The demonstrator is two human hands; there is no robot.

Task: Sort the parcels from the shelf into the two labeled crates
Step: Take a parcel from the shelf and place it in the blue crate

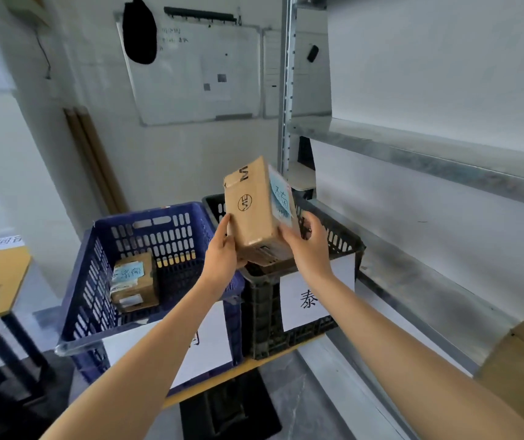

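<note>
Above the black crate [262, 315] — parcel [254, 214] on end, long axis near-vertical

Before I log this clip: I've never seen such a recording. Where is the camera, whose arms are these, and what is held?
No machine here: one camera sits on a person's head, looking forward and down, so the bare arms are the wearer's own. The left hand and right hand grip a cardboard parcel with a pale blue handwritten label, held above two crates. The blue crate, on the left, holds a second parcel; the black crate, on the right, bears a white paper sign. A metal shelf runs along the right.
</note>
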